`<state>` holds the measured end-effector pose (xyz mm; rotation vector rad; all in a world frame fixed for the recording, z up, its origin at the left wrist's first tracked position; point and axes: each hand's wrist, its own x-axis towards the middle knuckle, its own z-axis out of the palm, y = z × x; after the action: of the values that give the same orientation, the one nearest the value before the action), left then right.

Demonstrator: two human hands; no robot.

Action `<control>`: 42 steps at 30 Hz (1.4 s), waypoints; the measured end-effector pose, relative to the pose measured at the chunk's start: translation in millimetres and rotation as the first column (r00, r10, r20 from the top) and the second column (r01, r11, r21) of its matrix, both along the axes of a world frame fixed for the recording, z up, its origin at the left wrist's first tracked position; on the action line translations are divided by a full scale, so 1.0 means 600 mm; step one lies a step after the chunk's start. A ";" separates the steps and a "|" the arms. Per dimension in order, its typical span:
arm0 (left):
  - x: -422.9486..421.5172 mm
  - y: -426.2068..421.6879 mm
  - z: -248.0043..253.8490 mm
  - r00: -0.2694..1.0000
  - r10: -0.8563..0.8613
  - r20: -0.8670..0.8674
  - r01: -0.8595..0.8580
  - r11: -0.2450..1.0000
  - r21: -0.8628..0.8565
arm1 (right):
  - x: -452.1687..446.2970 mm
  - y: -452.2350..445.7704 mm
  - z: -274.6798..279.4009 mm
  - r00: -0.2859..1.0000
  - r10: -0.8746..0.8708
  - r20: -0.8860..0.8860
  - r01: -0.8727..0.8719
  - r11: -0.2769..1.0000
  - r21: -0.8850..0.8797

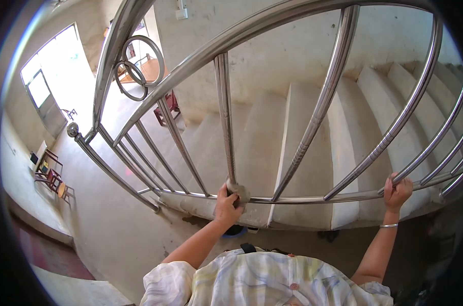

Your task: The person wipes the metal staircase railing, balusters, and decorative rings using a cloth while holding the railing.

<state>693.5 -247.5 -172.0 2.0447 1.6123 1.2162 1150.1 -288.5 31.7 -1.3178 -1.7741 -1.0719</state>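
A shiny metal stair railing (313,127) with curved balusters runs across the view. My left hand (228,205) is closed on a greyish cloth (240,190), which is wrapped round the foot of a baluster where it meets the lower rail (292,199). Farther right, my right hand (397,193) grips another baluster (412,166) just above the lower rail. A silvery bracelet (389,225) circles my right wrist.
Concrete stairs (262,137) rise to the right behind the railing. Beyond its left end are a bright doorway (58,66), a red chair (167,109) and more chairs (50,178) by the left wall. A blue container (235,232) shows partly below my left hand.
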 end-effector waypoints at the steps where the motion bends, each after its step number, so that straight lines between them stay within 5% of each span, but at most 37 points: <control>1: 0.003 -0.012 -0.009 0.998 0.020 0.057 -0.011 0.989 -0.146 | -0.001 0.001 0.002 1.000 0.001 0.002 -0.001 1.000 0.004; 4: -0.006 0.014 -0.109 0.999 0.012 -0.046 -0.020 0.985 -0.172 | -0.008 -0.001 0.006 1.000 0.013 -0.013 -0.013 1.000 0.018; 8: -0.018 0.045 -0.104 0.984 -0.038 -0.176 -0.019 0.949 -0.315 | -0.011 -0.005 0.008 0.999 0.009 -0.036 -0.009 1.000 0.003; 10: -0.015 0.028 -0.030 0.999 0.016 0.028 -0.006 0.942 -0.334 | -0.014 -0.004 0.014 0.999 0.001 -0.044 0.000 1.000 0.016; 12: 0.003 0.019 0.059 1.000 -0.019 -0.005 0.017 0.953 -0.302 | -0.017 -0.005 0.016 0.999 0.030 -0.042 -0.029 0.999 0.023; 13: 0.018 0.022 0.109 0.966 -0.091 0.244 0.160 0.946 -0.282 | -0.017 -0.006 0.016 0.999 0.022 -0.047 -0.020 0.999 0.024; 16: 0.049 0.011 0.285 0.561 -0.363 0.744 0.484 0.873 0.061 | -0.014 -0.008 0.015 0.999 0.008 -0.039 -0.008 1.000 0.002; 18: 0.061 -0.004 0.406 0.443 -0.617 0.650 0.588 0.748 0.309 | -0.016 -0.007 0.019 0.999 0.043 -0.031 -0.042 0.999 0.016; 20: 0.086 -0.014 0.509 0.634 -0.630 0.449 0.523 0.777 0.351 | -0.015 -0.005 0.018 0.999 0.045 -0.027 -0.044 0.999 0.020; 23: 0.148 0.012 0.580 0.600 -0.674 0.430 0.520 0.738 0.430 | -0.013 -0.005 0.016 0.999 0.041 -0.028 -0.041 0.999 0.022; 24: 0.170 0.029 0.585 0.702 -0.652 0.287 0.412 0.700 0.583 | -0.013 -0.006 0.015 0.999 0.034 -0.030 -0.034 0.999 0.023; 25: 0.182 0.041 0.584 0.797 -0.585 0.152 0.314 0.615 0.723 | -0.013 -0.005 0.016 0.999 0.033 -0.030 -0.032 0.999 0.023; 28: 0.182 0.048 0.524 0.857 -0.507 0.094 0.305 0.645 0.700 | -0.016 -0.007 0.019 0.998 0.042 -0.042 -0.040 0.999 0.032; 32: 0.175 0.033 0.333 0.929 -0.368 0.047 0.294 0.809 0.509 | -0.020 -0.009 0.020 0.997 0.049 -0.057 -0.049 0.999 0.018; 34: 0.161 0.043 0.201 0.842 -0.531 0.098 0.474 0.813 0.337 | -0.021 -0.006 0.021 0.998 0.048 -0.051 -0.045 0.998 0.045; 36: 0.149 -0.003 0.162 0.876 -0.468 0.119 0.458 0.883 0.103 | -0.024 -0.006 0.024 0.996 0.071 -0.054 -0.068 0.995 0.067; 38: 0.143 -0.001 0.064 0.844 -0.495 0.207 0.491 0.868 0.076 | -0.025 -0.006 0.023 0.996 0.067 -0.052 -0.063 0.996 0.066; 40: 0.141 0.004 0.040 0.803 -0.518 0.294 0.526 0.849 0.059 | -0.024 -0.006 0.021 0.997 0.061 -0.048 -0.058 0.996 0.070; 42: 0.142 -0.004 0.075 0.844 -0.495 0.206 0.485 0.869 0.100 | -0.019 -0.007 0.021 0.998 0.042 -0.049 -0.041 0.999 0.024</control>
<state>778.5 -249.9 -126.9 2.0735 0.8827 1.2338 1138.8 -292.5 44.3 -1.2779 -1.7403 -1.0256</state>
